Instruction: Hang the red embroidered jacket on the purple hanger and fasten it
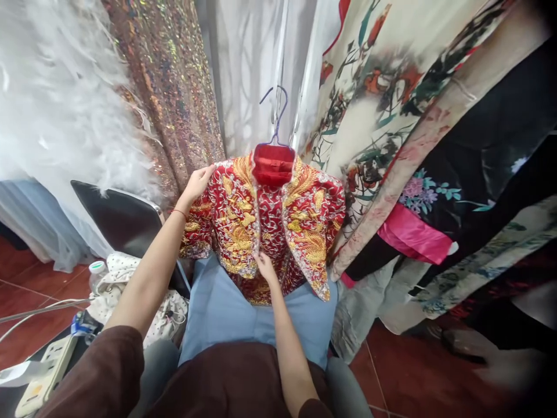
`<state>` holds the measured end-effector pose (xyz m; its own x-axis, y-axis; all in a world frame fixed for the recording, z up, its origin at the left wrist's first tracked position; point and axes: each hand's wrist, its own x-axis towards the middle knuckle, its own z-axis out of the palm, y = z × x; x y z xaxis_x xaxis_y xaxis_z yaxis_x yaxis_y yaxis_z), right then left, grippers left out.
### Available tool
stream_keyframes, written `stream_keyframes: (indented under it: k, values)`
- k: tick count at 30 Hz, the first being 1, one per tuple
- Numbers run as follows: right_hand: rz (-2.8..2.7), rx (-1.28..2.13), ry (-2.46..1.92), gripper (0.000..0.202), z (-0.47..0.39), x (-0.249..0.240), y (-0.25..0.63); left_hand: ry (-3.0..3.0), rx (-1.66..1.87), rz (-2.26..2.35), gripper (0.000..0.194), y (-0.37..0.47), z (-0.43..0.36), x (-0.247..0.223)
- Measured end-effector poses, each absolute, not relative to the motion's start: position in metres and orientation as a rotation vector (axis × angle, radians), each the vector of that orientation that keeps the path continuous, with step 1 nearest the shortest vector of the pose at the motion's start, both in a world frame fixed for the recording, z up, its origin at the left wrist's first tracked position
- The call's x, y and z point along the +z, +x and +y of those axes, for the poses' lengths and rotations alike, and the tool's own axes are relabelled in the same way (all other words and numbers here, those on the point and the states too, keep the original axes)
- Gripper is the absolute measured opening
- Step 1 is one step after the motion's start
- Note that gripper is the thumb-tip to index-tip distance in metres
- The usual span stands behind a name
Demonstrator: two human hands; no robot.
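Observation:
A red jacket (237,223) with dense gold and silver embroidery hangs in front of me on a purple wire hanger (278,136). Its front is parted, and red lining shows at the collar. My left hand (200,183) grips the jacket at the shoulder on the left side, with the fingertips partly hidden. Lower down, my right hand (265,268) is closed in a pinch on the silver-trimmed front edge of the left panel. The jacket's lower part hangs over blue cloth (217,310) across my lap.
Hanging garments crowd behind: white feathers (73,87), a sequined dress (169,75), floral cloth (369,98) and black clothing with a pink band (415,235). At left are a black chair back (119,217), a bottle (97,273), spotted cloth (117,287) and a power strip (47,374).

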<state>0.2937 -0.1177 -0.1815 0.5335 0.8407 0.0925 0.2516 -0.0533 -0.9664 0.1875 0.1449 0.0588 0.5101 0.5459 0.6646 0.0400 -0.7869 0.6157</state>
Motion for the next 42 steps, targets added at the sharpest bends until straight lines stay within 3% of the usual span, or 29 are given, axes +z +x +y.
stream_keyframes:
  k: [2, 7, 9, 11, 12, 15, 18, 23, 29, 35, 39, 42]
  values:
    - [-0.998, 0.651, -1.676, 0.034, -0.13, -0.165, 0.296, 2.212, 1.163, 0.575, 0.05, 0.192, 0.14, 0.051]
    - [-1.164, 0.553, -1.714, 0.028, -0.182, -0.07, 0.326, 2.008, 1.93, 0.827, 0.023, 0.207, 0.054, 0.0]
    - [-1.194, -0.048, -1.656, 0.027, -0.2, -0.019, 0.347, 2.111, 1.704, 0.646, 0.02, 0.22, 0.0, -0.032]
    - [-1.048, -0.595, -1.676, 0.028, -0.209, 0.026, 0.365, 2.114, 1.115, 0.461, 0.022, 0.243, -0.05, -0.065]
    - [-1.05, -0.72, -1.726, 0.027, -0.208, 0.043, 0.373, 2.011, 0.844, 0.418, 0.028, 0.257, -0.071, -0.082]
    - [-1.059, -0.893, -1.971, 0.042, -0.196, 0.072, 0.392, 1.927, 0.572, 0.335, 0.044, 0.301, -0.114, -0.128]
    - [-1.001, -0.857, -2.158, 0.057, -0.189, 0.069, 0.413, 1.855, 0.4, 0.288, 0.023, 0.319, -0.13, -0.166]
    - [-1.115, -0.666, -1.852, 0.052, -0.214, 0.036, 0.447, 1.754, 0.515, 0.384, 0.026, 0.276, -0.11, -0.2]
    - [-0.938, -0.564, -1.789, 0.059, -0.223, 0.01, 0.449, 1.746, 0.816, 0.527, 0.033, 0.243, -0.067, -0.175]
    - [-0.782, -0.839, -1.807, 0.057, -0.233, 0.049, 0.448, 1.807, 1.032, 0.555, 0.041, 0.255, -0.045, -0.137]
    - [-0.746, -1.026, -1.782, 0.056, -0.245, 0.066, 0.438, 1.846, 0.994, 0.77, 0.044, 0.272, -0.036, -0.147]
    - [-0.761, -1.039, -1.896, 0.057, -0.245, 0.043, 0.425, 1.892, 0.834, 0.863, 0.043, 0.277, -0.039, -0.172]
